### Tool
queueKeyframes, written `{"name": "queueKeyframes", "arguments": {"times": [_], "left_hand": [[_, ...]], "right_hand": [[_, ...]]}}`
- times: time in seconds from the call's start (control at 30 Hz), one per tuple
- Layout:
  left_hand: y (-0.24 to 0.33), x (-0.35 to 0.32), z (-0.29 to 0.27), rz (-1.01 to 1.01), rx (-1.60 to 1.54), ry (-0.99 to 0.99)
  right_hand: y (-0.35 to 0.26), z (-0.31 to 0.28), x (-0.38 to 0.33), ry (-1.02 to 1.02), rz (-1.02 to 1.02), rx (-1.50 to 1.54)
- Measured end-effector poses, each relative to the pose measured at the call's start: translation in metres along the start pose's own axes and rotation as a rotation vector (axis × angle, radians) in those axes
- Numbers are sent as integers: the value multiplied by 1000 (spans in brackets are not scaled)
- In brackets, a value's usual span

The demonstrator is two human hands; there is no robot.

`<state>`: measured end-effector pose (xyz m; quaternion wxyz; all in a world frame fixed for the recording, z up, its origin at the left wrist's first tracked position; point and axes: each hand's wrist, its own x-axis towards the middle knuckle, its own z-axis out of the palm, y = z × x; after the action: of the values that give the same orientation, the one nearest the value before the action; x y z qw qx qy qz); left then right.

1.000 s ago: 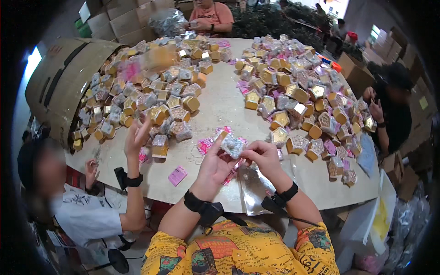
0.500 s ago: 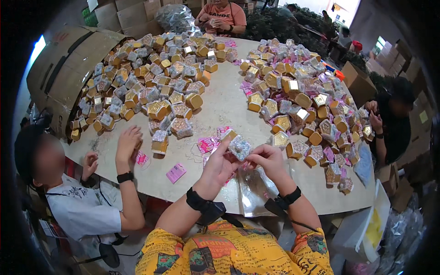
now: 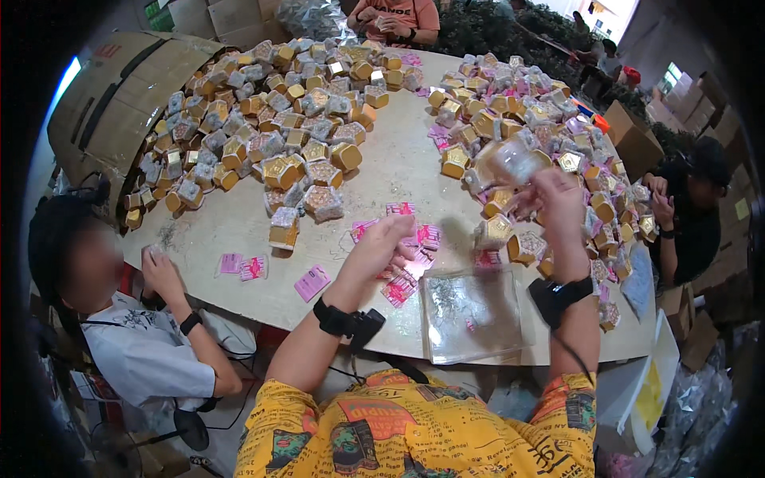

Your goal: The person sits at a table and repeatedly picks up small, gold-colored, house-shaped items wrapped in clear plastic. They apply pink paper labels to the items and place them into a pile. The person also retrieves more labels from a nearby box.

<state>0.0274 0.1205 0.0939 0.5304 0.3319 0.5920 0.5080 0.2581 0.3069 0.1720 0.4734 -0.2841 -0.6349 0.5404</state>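
My left hand [image 3: 388, 243] is open and empty, its fingers stretched over a cluster of pink printed tags [image 3: 401, 288]. Out to the right, my right hand [image 3: 555, 197] reaches over the edge of the right-hand pile. By its fingertips is a motion-blurred gold ornament [image 3: 510, 163] with a pale glittery face. The blur hides whether the fingers still touch it. A clear plastic sheet or flat bag [image 3: 470, 315] lies between my forearms at the table's near edge. Left of my left wrist lies a single pink tag [image 3: 311, 283].
A big pile of gold, glitter-topped ornaments [image 3: 271, 119] fills the left side before a tipped cardboard carton [image 3: 100, 119]. Another pile [image 3: 470, 119], mixed with pink tags, lies right. People sit at left [image 3: 151, 334], far side [image 3: 396, 20] and right [image 3: 693, 207].
The ornament went from between my two hands to the right pile alongside my right hand. My left hand opened and rose slightly. The left co-worker's hands drew back toward their body.
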Motion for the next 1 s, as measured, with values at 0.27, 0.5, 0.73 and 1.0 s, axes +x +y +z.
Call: {"name": "queueKeyframes", "arguments": {"times": [0.27,0.5,0.73,1.0], "left_hand": [[-24,-22,-15,487,1102,-38],[-32,-8,-8,505,1112,39],[-20,-1,-8,477,397,100],[-8,-15,15,261,29,64]], "right_hand": [[26,-13,-58,-519,45,-837],[74,46,-139,-784,-45,-947],[64,35,-129,-613,-57,-819],[47,20,-124,-463,233,-405]]}}
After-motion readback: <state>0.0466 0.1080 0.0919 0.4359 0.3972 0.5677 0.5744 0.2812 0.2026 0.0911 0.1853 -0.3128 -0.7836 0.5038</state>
